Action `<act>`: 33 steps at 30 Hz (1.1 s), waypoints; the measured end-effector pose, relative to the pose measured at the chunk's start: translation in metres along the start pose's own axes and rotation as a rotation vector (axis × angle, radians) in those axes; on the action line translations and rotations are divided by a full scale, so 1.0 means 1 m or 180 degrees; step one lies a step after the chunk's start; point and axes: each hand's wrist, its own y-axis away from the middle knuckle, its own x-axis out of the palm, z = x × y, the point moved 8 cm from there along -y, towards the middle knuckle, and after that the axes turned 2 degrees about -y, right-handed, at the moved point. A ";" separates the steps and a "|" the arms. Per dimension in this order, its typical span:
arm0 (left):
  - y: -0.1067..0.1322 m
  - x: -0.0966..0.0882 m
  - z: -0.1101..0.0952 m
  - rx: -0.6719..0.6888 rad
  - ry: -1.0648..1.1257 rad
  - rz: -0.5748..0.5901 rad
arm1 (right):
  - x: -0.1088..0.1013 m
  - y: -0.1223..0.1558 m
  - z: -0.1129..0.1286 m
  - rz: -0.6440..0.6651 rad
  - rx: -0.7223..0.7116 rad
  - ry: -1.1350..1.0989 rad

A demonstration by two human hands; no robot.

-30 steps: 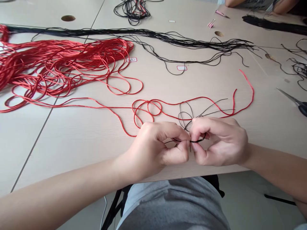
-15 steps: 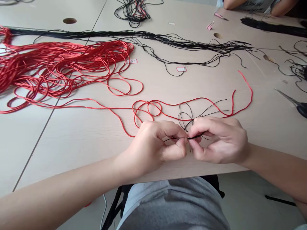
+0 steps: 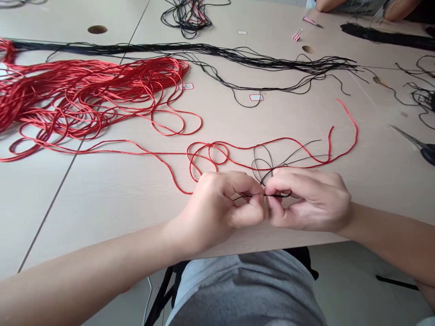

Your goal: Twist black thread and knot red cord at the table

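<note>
We're pinching the black cord (image 3: 277, 195) between left hand (image 3: 217, 210) and right hand (image 3: 309, 199), just inside the counter's (image 3: 102, 213) near edge. Open counter to the left; red cord (image 3: 207, 154) loops just beyond; scissors (image 3: 413, 144) sit right.

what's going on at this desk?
A person is pinching a thin black cord between the fingers of their left hand and right hand. Its loops lie over a loose red cord on the pale table. A tangled red cord bundle and long black cord bundle lie farther off.

Black cord (image 3: 277, 196) between both hands (image 3: 217, 209) (image 3: 308, 200)
</note>
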 end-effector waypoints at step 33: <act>-0.009 -0.019 -0.003 -0.0044 0.0241 -0.0228 | -0.008 -0.002 -0.023 -0.0207 0.0607 -0.0545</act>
